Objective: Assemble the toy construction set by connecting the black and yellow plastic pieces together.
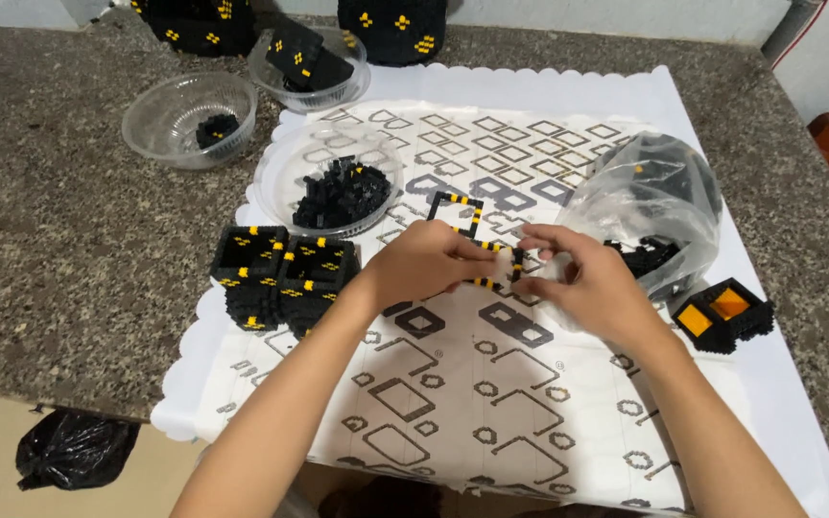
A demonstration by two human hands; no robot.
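My left hand (424, 264) and my right hand (582, 283) meet over the middle of a white patterned mat (491, 384). Between their fingertips they pinch a small square frame of black and yellow bricks (499, 266). A second open black and yellow frame (457, 213) lies flat on the mat just above my left hand. Left of my left forearm stand two stacked black block cubes with yellow marks (280, 273).
A clear bowl of loose black pieces (338, 187) sits behind the cubes. Two more clear bowls (189, 120) (309, 62) hold a few pieces at the back left. A clear plastic bag of black pieces (650, 206) and a black-and-orange block (722, 315) are on the right. The granite counter (59, 249) ends near a black bag on the floor (74, 446).
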